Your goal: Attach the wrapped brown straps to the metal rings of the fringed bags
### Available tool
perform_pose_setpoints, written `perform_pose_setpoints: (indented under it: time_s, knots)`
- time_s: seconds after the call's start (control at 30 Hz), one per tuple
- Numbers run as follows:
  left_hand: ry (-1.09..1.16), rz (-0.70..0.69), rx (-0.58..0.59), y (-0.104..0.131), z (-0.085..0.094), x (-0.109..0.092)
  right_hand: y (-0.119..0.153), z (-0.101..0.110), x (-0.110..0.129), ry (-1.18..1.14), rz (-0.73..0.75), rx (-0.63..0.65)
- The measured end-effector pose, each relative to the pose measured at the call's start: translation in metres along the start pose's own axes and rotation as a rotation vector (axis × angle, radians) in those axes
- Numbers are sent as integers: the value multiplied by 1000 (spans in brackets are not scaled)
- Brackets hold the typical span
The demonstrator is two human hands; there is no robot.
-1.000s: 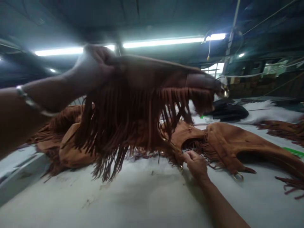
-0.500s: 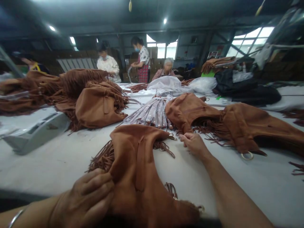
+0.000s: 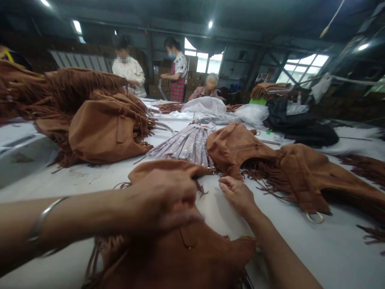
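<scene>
A brown fringed bag [image 3: 192, 249] lies on the white table in front of me, its upper end pointing away and a metal ring at that tip. Over its middle is my left hand [image 3: 168, 196], blurred, with a silver bangle on the wrist; its fingers are smeared by motion. My right hand [image 3: 239, 194] is closed near the ring at the upper right tip, thumb and finger pinched; what they hold is too small to make out. Just beyond the bag, wrapped grey-white straps [image 3: 188, 142] lie fanned out.
Brown bags [image 3: 96, 132] are piled at the left, and two more [image 3: 234, 142] [image 3: 303, 172] lie at the right. Clear plastic [image 3: 204, 106] and black cloth [image 3: 300, 122] sit farther back. Several people stand or sit beyond the table. A grey tray [image 3: 27, 156] is at the left edge.
My left hand has left the bag's lower left edge and moved up and right over its middle. The view has shifted somewhat. My right hand stays pinched near the tip.
</scene>
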State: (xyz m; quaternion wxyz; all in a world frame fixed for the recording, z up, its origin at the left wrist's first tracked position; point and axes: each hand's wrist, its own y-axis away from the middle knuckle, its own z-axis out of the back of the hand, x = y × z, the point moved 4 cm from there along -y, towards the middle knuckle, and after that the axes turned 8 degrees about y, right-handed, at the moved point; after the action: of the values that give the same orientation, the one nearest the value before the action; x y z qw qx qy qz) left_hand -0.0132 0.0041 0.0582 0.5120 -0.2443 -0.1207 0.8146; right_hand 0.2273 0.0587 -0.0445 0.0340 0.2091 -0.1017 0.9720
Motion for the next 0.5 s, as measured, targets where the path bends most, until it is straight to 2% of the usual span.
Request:
perform_pose_setpoints:
  time_s: [0.07, 0.1, 0.17, 0.2, 0.27, 0.33, 0.43, 0.5]
  knots:
    - [-74, 153, 44, -45, -3, 35, -1, 3, 5, 66, -2, 11]
    - [-107, 208, 96, -65, -11, 51, -2, 5, 7, 93, 0, 17]
    - [-127, 343, 251, -92, -38, 83, -7, 8, 12, 142, 12, 36]
    - [-119, 362, 299, -99, -53, 93, -12, 8, 14, 171, 18, 49]
    - [-96, 354, 356, -100, -77, 107, -23, 6, 18, 244, 19, 77]
    - [-72, 298, 371, -89, -90, 110, -37, -1, 22, 332, -4, 105]
    - [-78, 253, 349, -61, -89, 111, -57, -13, 28, 432, -56, 139]
    - [-110, 277, 286, -42, -82, 115, -68, -20, 31, 455, -97, 150]
